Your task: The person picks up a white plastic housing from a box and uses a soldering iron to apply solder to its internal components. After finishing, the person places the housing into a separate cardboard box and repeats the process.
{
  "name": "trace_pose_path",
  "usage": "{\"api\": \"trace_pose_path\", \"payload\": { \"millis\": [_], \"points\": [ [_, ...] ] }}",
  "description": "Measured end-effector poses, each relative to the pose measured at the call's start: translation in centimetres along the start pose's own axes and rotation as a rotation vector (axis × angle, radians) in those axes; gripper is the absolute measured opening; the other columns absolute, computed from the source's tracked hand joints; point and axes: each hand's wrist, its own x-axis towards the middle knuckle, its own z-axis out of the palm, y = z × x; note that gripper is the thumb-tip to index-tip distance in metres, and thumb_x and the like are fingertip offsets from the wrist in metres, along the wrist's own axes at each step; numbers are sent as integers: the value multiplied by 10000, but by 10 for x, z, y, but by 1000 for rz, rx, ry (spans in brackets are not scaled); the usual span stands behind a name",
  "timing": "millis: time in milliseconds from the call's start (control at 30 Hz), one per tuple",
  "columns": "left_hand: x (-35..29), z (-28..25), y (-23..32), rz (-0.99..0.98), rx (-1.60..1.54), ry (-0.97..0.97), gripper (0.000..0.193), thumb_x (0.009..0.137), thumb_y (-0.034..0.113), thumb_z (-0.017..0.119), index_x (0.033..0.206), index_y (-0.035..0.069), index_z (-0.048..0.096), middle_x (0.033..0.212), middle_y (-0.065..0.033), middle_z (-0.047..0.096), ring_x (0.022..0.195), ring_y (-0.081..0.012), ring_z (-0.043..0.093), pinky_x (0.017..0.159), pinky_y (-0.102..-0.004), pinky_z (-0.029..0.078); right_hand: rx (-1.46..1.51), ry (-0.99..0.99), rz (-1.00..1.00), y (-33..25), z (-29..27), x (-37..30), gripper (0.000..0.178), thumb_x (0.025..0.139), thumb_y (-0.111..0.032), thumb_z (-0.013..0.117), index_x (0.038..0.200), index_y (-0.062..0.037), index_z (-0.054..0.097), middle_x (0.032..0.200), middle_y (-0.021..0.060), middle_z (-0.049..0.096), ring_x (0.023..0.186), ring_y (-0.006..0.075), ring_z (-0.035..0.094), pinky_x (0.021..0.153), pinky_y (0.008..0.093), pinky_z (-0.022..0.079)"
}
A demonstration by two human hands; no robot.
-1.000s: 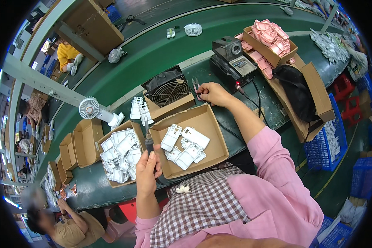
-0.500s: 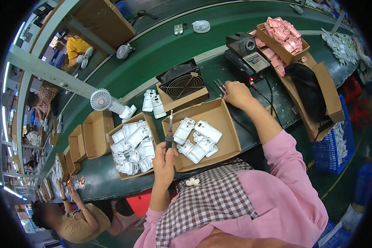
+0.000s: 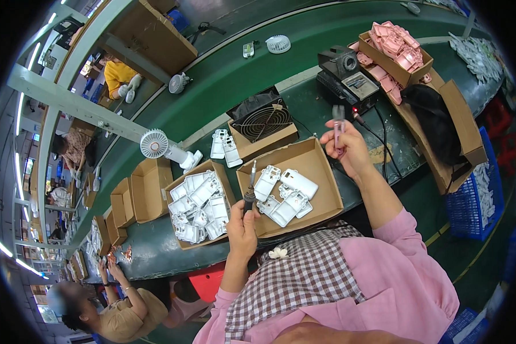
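My left hand (image 3: 243,232) is closed round the dark handle of a soldering iron (image 3: 249,196), whose metal tip points up at the left wall of a cardboard box (image 3: 327,198). Several white plastic housings (image 3: 299,182) lie in that box. My right hand (image 3: 352,149) is raised above the bench, right of the box. Its fingers grip a slim two-pronged tool, like tweezers (image 3: 339,129), with a pinkish body; motion blurs its prongs. To the left, a second box (image 3: 231,182) is heaped with white housings (image 3: 203,198).
Behind the boxes stand a fan with a round wire grille (image 3: 262,122), two white housings (image 3: 226,148) and a white handheld fan (image 3: 155,144). A soldering station (image 3: 341,77) with a cable sits back right, beside a box of pink parts (image 3: 395,46). A co-worker (image 3: 120,309) sits at left.
My right hand has lifted the tweezers off the bench beside the soldering station and brought them up, nearer and to the right. My left hand still holds the iron. The view has shifted slightly.
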Motion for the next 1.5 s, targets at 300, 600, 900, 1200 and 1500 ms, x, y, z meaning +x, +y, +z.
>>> {"api": "trace_pose_path", "payload": {
  "millis": [300,600,900,1200,1500],
  "points": [
    [-3,3,4,84,177,24,225,973,135,456,1127,-22,502,763,-64,573,696,-141,546,650,-267,454,-1249,-236,-809,6,73,-44,131,890,-173,580,971,-84,632,741,123,603,652,293,611,564,399,471],
    [-2,3,1,130,197,21,225,982,164,452,1107,-15,507,750,-63,566,663,-148,546,614,-266,449,-1312,-289,-770,8,78,-43,122,879,-159,580,964,-83,621,727,100,595,640,297,612,546,400,464],
    [-1,3,-1,141,185,30,222,984,170,450,1096,-12,509,738,-62,560,651,-146,540,605,-267,446,-1322,-315,-729,9,80,-43,124,889,-163,563,959,-73,612,735,120,615,651,303,624,552,403,476],
    [-2,5,4,172,188,31,247,990,203,453,1084,-17,515,733,-57,556,651,-136,534,605,-260,444,-1305,-269,-731,13,84,-42,144,900,-170,559,942,-46,619,748,144,643,640,324,629,547,419,476],
    [-2,4,2,156,150,28,271,991,226,457,1084,-23,513,737,-55,554,657,-132,531,604,-256,439,-1272,-273,-789,10,84,-47,124,891,-166,576,948,-66,623,727,122,629,619,310,624,520,406,470]
  ]
}}
